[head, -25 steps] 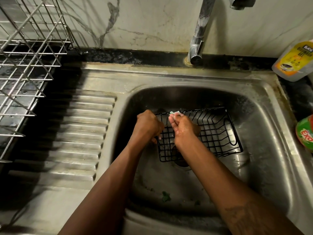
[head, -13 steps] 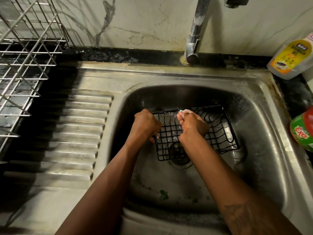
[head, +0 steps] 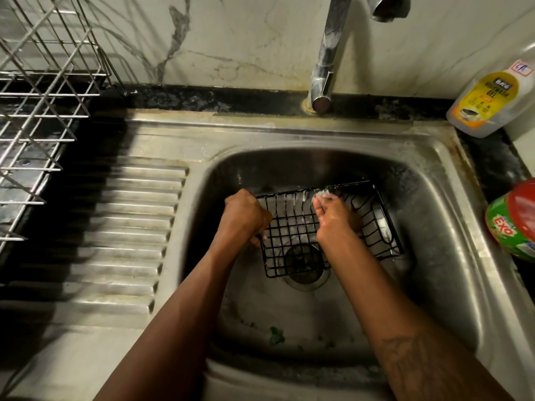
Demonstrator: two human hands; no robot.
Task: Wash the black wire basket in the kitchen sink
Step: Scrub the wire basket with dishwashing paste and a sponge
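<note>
One black wire basket (head: 327, 227) in sink (head: 434, 227); left hand (head: 244, 217) clamped on its edge, right hand (head: 333, 217) fisted round soapy scrubber (head: 322, 194); two soap containers on counter (head: 498, 157)

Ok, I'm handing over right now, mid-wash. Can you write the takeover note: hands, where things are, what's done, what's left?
Left hand: gripping the left edge of the black wire basket, holding it tilted in the sink over the drain.
Right hand: closed on a small sudsy scrubber, rubbing the basket's back rim.
Done: suds on the back wires.
Left: scrub the remaining wires, then rinse; no water running from the tap.
Dishwash gel bottle stands at the back right.
</note>
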